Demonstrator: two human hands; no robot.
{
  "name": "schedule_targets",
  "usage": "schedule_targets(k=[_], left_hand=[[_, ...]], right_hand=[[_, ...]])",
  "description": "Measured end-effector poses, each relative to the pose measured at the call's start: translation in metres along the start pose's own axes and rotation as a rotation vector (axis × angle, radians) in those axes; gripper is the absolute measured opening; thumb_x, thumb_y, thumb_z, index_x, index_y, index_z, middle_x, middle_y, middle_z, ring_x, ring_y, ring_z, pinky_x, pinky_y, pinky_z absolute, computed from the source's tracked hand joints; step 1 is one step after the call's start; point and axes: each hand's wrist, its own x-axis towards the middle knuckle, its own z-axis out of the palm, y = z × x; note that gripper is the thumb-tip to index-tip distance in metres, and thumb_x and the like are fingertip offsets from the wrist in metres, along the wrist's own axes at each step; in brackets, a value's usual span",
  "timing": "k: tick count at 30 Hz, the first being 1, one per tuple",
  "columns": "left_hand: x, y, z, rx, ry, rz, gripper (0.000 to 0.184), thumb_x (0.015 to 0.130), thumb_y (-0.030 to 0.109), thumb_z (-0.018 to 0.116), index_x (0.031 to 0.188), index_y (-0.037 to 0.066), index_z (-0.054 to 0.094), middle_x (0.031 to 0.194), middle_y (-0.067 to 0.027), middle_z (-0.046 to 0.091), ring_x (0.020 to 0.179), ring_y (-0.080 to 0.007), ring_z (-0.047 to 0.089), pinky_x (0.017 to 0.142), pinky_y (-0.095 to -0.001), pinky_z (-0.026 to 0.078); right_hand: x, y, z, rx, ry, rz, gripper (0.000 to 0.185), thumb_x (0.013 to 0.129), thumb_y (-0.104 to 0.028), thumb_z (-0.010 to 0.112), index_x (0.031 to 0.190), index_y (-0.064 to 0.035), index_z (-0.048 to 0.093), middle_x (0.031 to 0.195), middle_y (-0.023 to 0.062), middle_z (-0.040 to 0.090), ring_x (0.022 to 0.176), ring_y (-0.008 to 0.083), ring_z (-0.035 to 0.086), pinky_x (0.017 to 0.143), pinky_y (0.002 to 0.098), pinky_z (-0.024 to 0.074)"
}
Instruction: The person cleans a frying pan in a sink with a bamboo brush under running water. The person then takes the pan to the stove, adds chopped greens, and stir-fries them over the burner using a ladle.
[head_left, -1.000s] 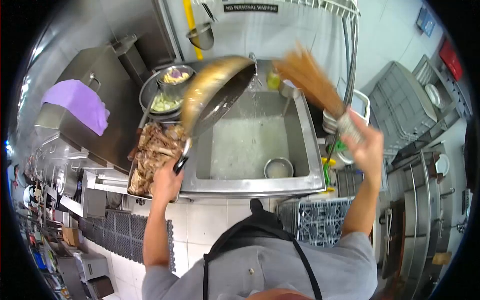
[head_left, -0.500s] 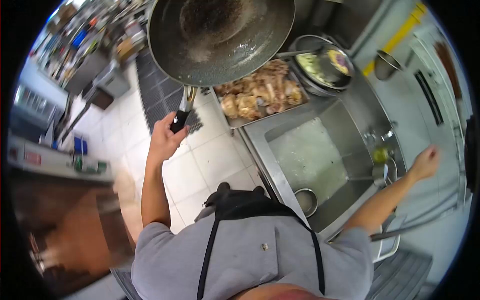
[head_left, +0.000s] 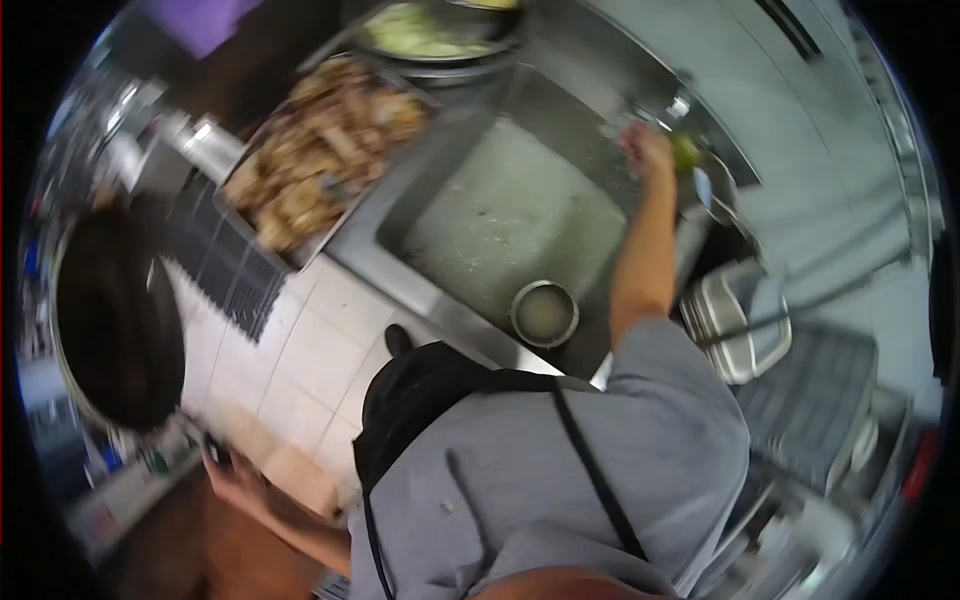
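Observation:
My left hand (head_left: pixel 238 478) grips the handle of a dark frying pan (head_left: pixel 122 325), which is held out at the far left over the floor, tipped and blurred. My right hand (head_left: pixel 648 148) reaches over the back right of a steel sink (head_left: pixel 350 235), close to the tap (head_left: pixel 680 105). Its fingers are smeared, so I cannot see whether they touch the tap. Cloudy water fills the sink basin. A round metal bowl (head_left: pixel 545 342) sits in the near corner of the water.
Left of the sink is a tray of cooked-looking meat pieces (head_left: pixel 325 150). Behind it stands a round pan with pale chopped food (head_left: pixel 415 35). White plastic containers (head_left: pixel 735 320) are stacked at the right. A black mat (head_left: pixel 225 245) lies on the tiled floor.
My view has turned toward the sink. The frying pan in my left hand has swung from the top middle to the far left. My right hand has moved to near the tap.

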Motion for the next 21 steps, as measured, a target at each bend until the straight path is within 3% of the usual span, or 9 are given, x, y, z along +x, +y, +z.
schedule_targets(k=[2, 4, 7, 11, 12, 13, 15, 17, 21], left_hand=[[-0.004, -0.015, -0.013, 0.499, 0.063, 0.158, 0.035, 0.093, 0.014, 0.061, 0.125, -0.001, 0.057, 0.087, -0.0207, 0.068, 0.068, -0.0274, 0.067, 0.058, -0.0358, 0.049], [-0.005, -0.016, -0.011, 0.499, 0.096, 0.069, 0.032, 0.090, 0.012, 0.060, 0.121, 0.003, 0.058, 0.086, -0.0232, 0.066, 0.073, -0.0355, 0.067, 0.060, -0.0431, 0.048], [-0.030, -0.037, -0.025, 0.816, 0.078, -0.212, 0.036, 0.085, 0.013, 0.058, 0.120, 0.012, 0.059, 0.090, -0.0254, 0.067, 0.083, -0.0447, 0.064, 0.071, -0.0542, 0.046], [-0.033, -0.079, -0.013, 0.853, -0.036, -0.301, 0.032, 0.086, 0.016, 0.058, 0.118, 0.011, 0.060, 0.092, -0.0264, 0.067, 0.086, -0.0457, 0.065, 0.072, -0.0545, 0.048], [-0.031, -0.092, -0.004, 0.872, -0.006, -0.340, 0.031, 0.086, 0.015, 0.058, 0.116, 0.010, 0.060, 0.093, -0.0266, 0.067, 0.086, -0.0463, 0.065, 0.072, -0.0546, 0.049], [-0.032, -0.101, 0.003, 0.871, -0.009, -0.334, 0.028, 0.086, 0.015, 0.058, 0.114, 0.009, 0.060, 0.093, -0.0272, 0.067, 0.086, -0.0470, 0.065, 0.072, -0.0546, 0.049], [-0.030, -0.124, 0.012, 0.844, 0.000, -0.338, 0.027, 0.086, 0.013, 0.059, 0.111, 0.006, 0.060, 0.090, -0.0260, 0.067, 0.083, -0.0463, 0.065, 0.071, -0.0542, 0.050], [-0.023, -0.145, 0.024, 0.818, -0.016, -0.380, 0.026, 0.086, 0.012, 0.059, 0.111, 0.005, 0.059, 0.088, -0.0253, 0.068, 0.082, -0.0459, 0.065, 0.070, -0.0540, 0.050], [0.012, -0.184, 0.026, 0.851, 0.024, -0.397, 0.024, 0.086, 0.010, 0.058, 0.108, 0.003, 0.054, 0.088, -0.0237, 0.067, 0.082, -0.0448, 0.065, 0.069, -0.0532, 0.049]], right_hand=[[0.010, 0.009, -0.030, -0.231, 0.106, 0.000, 0.040, 0.086, -0.041, 0.070, 0.082, -0.0011, 0.066, 0.089, 0.0103, 0.069, 0.064, 0.0210, 0.065, 0.056, 0.0299, 0.0519], [0.014, 0.004, -0.020, -1.209, 0.598, -0.069, 0.050, 0.079, -0.047, 0.073, 0.088, 0.0020, 0.066, 0.098, 0.0135, 0.068, 0.064, 0.0226, 0.066, 0.055, 0.0325, 0.0530], [0.090, 0.042, -0.047, -0.559, 0.161, 0.146, 0.049, 0.075, -0.042, 0.072, 0.098, 0.0020, 0.066, 0.103, 0.0128, 0.065, 0.069, 0.0220, 0.065, 0.057, 0.0327, 0.0521], [0.099, 0.015, -0.072, 0.091, 0.031, -0.287, 0.019, 0.085, -0.005, 0.060, 0.103, -0.0019, 0.060, 0.080, 0.0032, 0.060, 0.070, 0.0171, 0.058, 0.054, 0.0336, 0.0466], [0.026, -0.049, -0.017, 0.473, 0.328, -0.143, 0.012, 0.093, -0.013, 0.051, 0.098, -0.0054, 0.059, 0.080, 0.0019, 0.059, 0.064, 0.0129, 0.054, 0.052, 0.0294, 0.0429], [0.005, -0.042, -0.004, 0.011, 0.410, -0.419, 0.014, 0.094, -0.018, 0.049, 0.095, -0.0079, 0.058, 0.076, 0.0009, 0.057, 0.063, 0.0128, 0.053, 0.052, 0.0302, 0.0415], [-0.020, 0.004, 0.018, -0.460, 0.537, -0.350, 0.008, 0.086, -0.014, 0.058, 0.081, -0.0089, 0.061, 0.067, 0.0002, 0.056, 0.057, 0.0150, 0.052, 0.053, 0.0319, 0.0440], [-0.089, 0.016, 0.103, -1.088, 0.271, -0.352, 0.017, 0.080, -0.015, 0.063, 0.089, -0.0057, 0.074, 0.085, 0.0142, 0.073, 0.082, 0.0260, 0.071, 0.076, 0.0380, 0.0536], [-0.206, -0.050, 0.377, -0.081, -0.246, -0.211, 0.060, 0.087, -0.028, 0.075, 0.132, 0.0047, 0.053, 0.103, 0.0137, 0.068, 0.090, 0.0244, 0.066, 0.080, 0.0357, 0.0541]])
